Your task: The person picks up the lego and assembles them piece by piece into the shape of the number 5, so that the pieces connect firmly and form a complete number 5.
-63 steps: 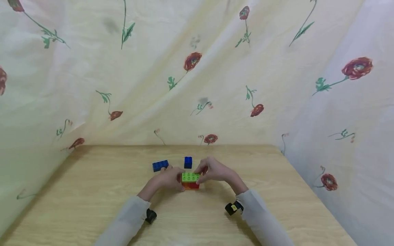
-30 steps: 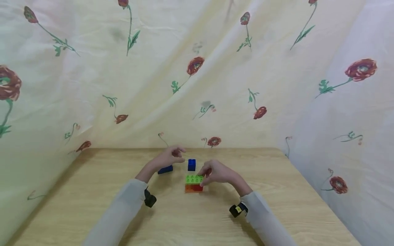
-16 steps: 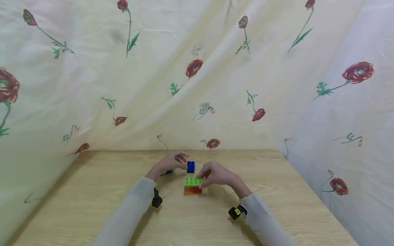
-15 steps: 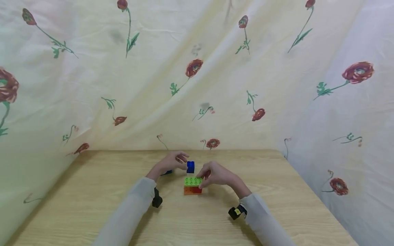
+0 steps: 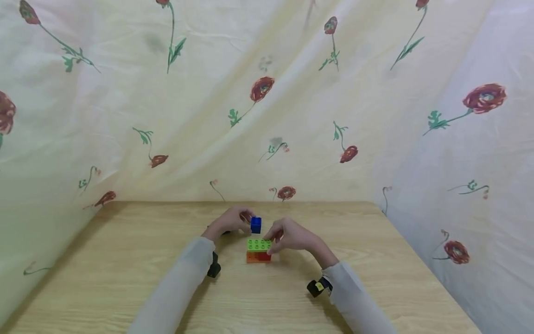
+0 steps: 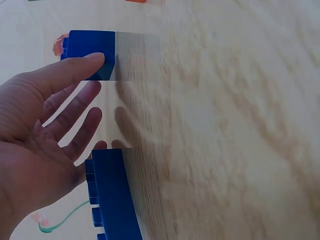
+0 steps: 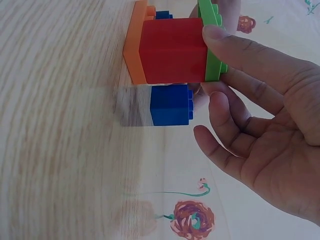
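Note:
In the head view, my left hand (image 5: 230, 220) has thumb and fingers around a small blue building brick (image 5: 256, 225) standing on the table. The left wrist view shows the thumb laid over the near side of this small blue brick (image 6: 90, 44), with the index finger behind it. My right hand (image 5: 294, 235) pinches the right end of a lime-green studded plate (image 5: 256, 244), the top layer of a toy-brick stack. Below the plate, the right wrist view shows a red brick (image 7: 172, 50) and an orange base piece (image 7: 134, 47) resting on the table.
A longer blue brick (image 6: 116, 195) lies beside the left hand's little finger, mostly hidden by that hand in the head view. The wooden table (image 5: 258, 297) ends at a flowered cloth (image 5: 196, 116) hanging behind. Each wrist carries a small black camera (image 5: 213, 268).
My left hand has left the stack, moved back past the longer blue brick, then right, and closed on the small blue brick. The right hand keeps holding the stack's top plate.

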A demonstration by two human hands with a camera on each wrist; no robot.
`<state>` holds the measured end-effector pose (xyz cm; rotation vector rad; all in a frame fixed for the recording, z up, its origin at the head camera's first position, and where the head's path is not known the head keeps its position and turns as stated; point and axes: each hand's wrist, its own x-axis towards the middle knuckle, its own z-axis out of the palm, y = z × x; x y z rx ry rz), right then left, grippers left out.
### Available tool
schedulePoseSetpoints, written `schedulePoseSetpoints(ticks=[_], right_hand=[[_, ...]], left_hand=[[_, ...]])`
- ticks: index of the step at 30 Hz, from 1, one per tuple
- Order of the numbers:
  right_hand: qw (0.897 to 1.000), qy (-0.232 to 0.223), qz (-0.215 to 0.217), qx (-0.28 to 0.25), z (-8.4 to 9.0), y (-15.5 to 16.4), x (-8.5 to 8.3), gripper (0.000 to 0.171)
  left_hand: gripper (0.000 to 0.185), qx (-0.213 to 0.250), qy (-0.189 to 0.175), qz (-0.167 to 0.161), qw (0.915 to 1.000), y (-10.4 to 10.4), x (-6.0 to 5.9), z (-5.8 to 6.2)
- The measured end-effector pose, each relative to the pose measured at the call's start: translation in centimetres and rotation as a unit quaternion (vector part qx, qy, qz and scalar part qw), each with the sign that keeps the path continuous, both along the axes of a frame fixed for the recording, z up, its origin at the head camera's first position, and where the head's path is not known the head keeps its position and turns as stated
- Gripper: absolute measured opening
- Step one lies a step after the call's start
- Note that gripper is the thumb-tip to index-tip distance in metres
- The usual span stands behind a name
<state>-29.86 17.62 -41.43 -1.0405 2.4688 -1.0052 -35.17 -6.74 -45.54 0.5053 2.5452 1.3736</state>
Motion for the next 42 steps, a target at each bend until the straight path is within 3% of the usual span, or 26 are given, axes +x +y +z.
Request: schedulePoseSetpoints(ticks=[8, 16, 24, 31, 42], right_hand=[[1.0, 0.003, -0.001, -0.005, 0.1, 0.0, -0.5, 0.029], [1.0, -0.013, -0.009, 0.0, -0.9, 0.2, -0.1, 0.03], [1.0, -0.011, -0.014, 0.003, -0.7, 0.3, 0.2, 0.029], [1.0, -0.004, -0.009, -0.004, -0.5, 0.1, -0.1, 0.03], [1.0, -0.008, -0.006, 0.001, -0.3, 0.1, -0.2, 0.029]], left_hand=[[0.037, -0.022, -0.001, -0.008, 0.9997, -0.1, -0.2, 0.8], [0.039, -0.06, -0.013, -0.009, 0.9981, 0.3, 0.0, 0.1], [0.039, -0.072, 0.002, -0.016, 0.9973, 1.0, -0.1, 0.1], [0.035, -0.088, 0.013, 0.0, 0.996, 0.9, -0.5, 0.2], [0.035, -0.078, 0.015, -0.002, 0.9968, 0.5, -0.6, 0.3]])
